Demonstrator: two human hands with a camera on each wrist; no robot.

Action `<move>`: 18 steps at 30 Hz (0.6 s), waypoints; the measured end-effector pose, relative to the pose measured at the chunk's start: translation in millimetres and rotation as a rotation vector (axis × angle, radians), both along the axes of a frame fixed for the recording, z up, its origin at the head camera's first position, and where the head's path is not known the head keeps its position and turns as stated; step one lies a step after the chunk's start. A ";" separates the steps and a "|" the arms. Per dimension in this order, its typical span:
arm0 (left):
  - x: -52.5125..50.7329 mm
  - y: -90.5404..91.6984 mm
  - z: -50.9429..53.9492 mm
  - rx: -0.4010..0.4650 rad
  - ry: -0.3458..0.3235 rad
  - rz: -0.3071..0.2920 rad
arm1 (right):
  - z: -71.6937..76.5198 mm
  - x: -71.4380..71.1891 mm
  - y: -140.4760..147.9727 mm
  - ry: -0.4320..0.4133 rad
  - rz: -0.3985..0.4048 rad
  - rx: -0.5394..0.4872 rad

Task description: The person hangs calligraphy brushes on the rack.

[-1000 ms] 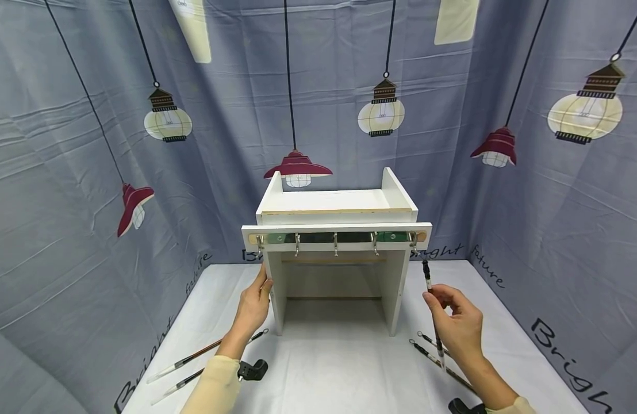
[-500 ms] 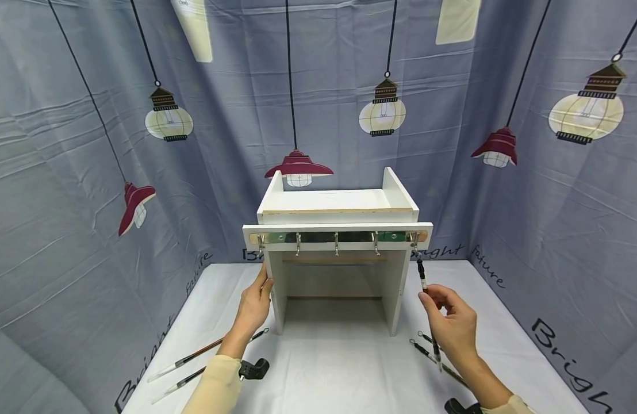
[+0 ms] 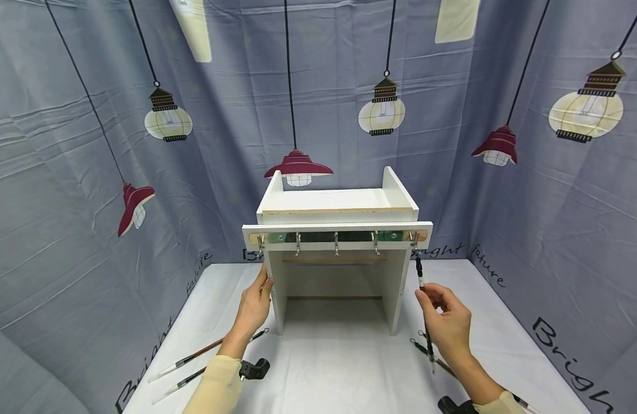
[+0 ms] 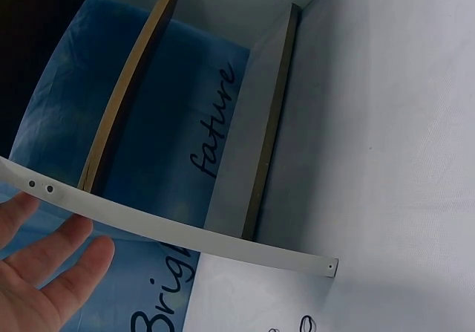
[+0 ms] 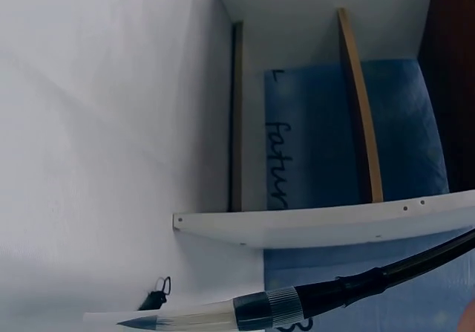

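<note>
In the head view my right hand pinches a calligraphy brush between thumb and fingers. The brush stands nearly upright, bristles down, its top just under the rightmost hook of the hook rail; I cannot tell whether its loop touches the hook. Its pale, dark-tipped bristles show in the right wrist view. My left hand rests against the outer left side of the white shelf unit; in the left wrist view its extended fingers lie at the panel's edge.
The hook rail with several metal hooks spans the front of the shelf unit. Two brushes lie left on the white table, a brown one and a black one. More brushes lie under the right forearm. Patterned blue curtains surround the table.
My right hand has moved left with the brush, bringing its top from right of the rail's end to below the rightmost hook. The left hand has stayed at the shelf's side.
</note>
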State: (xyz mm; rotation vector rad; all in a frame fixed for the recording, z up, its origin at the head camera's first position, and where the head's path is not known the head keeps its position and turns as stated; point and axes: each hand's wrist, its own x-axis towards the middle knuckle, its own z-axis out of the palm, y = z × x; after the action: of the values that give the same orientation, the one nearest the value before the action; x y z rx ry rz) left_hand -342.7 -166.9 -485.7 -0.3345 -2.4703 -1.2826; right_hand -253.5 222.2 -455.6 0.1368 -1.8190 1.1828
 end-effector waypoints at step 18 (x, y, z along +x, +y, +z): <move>0.1 -1.2 -0.6 -0.003 0.006 -0.001 | -23.0 -21.8 -2.9 -0.063 0.000 -0.075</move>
State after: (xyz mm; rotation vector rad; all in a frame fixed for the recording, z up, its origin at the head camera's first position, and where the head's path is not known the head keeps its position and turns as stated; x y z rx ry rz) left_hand -342.6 -168.1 -486.3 -0.3402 -2.4676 -1.2767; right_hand -275.3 219.3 -478.6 0.0573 -1.8265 1.2661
